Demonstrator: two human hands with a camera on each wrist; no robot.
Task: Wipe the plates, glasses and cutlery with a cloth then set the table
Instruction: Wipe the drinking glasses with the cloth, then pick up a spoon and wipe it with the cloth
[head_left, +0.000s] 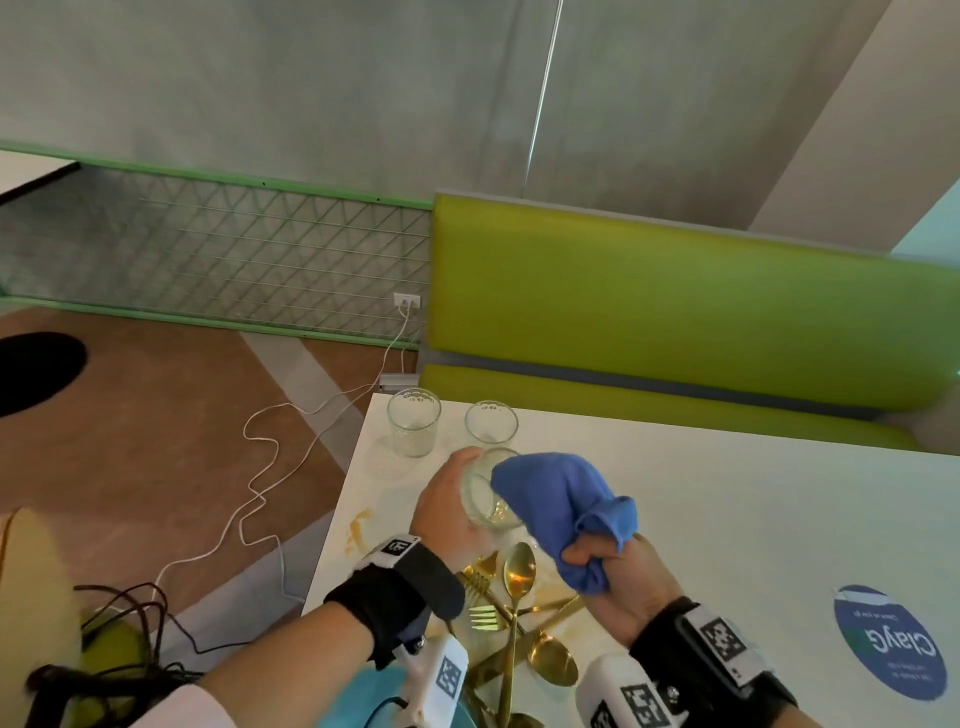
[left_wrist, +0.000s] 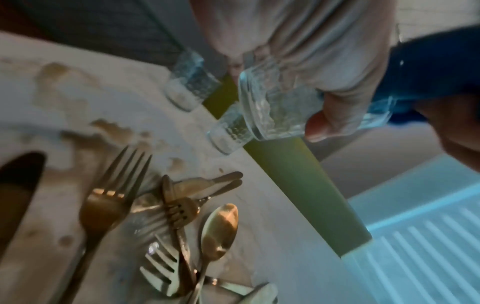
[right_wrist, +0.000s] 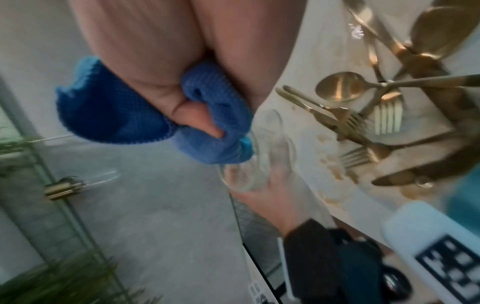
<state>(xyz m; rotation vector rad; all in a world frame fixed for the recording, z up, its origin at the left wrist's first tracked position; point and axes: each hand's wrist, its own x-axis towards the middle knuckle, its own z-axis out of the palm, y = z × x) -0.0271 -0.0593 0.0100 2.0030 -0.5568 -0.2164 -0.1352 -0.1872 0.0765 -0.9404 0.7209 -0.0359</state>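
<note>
My left hand (head_left: 448, 506) grips a clear textured glass (head_left: 485, 496) tilted on its side above the white table (head_left: 727, 509); the same glass (left_wrist: 280, 107) shows close up in the left wrist view. My right hand (head_left: 618, 577) clutches a bunched blue cloth (head_left: 561, 506), whose far end is at the glass mouth. The cloth (right_wrist: 207, 123) and the held glass (right_wrist: 257, 164) also show in the right wrist view. Two more glasses (head_left: 414, 422) (head_left: 491, 423) stand upright at the table's far left corner. Gold cutlery (head_left: 511, 597) lies piled below the hands.
Brown stains (head_left: 361, 525) mark the table near its left edge. A round blue sticker (head_left: 891, 642) sits at the right. A green bench (head_left: 675, 322) runs behind the table. White cables (head_left: 270, 467) trail over the floor at left. A blue item (head_left: 384, 696) lies at the near edge.
</note>
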